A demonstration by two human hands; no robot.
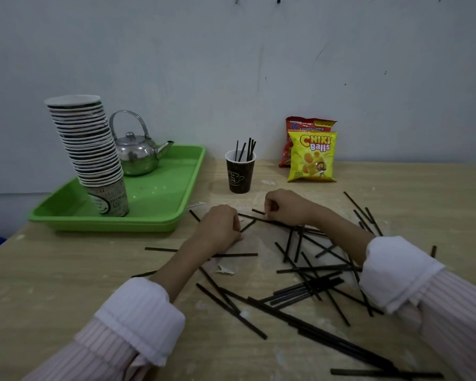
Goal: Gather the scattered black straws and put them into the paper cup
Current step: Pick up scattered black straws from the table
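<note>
Many black straws (305, 291) lie scattered and crossed over the wooden table, mostly in the middle and to the right. A dark brown paper cup (240, 174) stands upright at the back middle with several straws standing in it. My left hand (220, 226) rests on the table in front of the cup, fingers curled, pinching the end of a straw (247, 226). My right hand (283, 206) lies just to the right of it, fingers curled round the end of another straw (259, 212).
A green tray (162, 199) at the back left holds a leaning stack of paper cups (91, 152) and a metal kettle (138, 155). Two snack bags (311, 158) lean on the wall behind the cup. A torn paper scrap (225, 269) lies among the straws.
</note>
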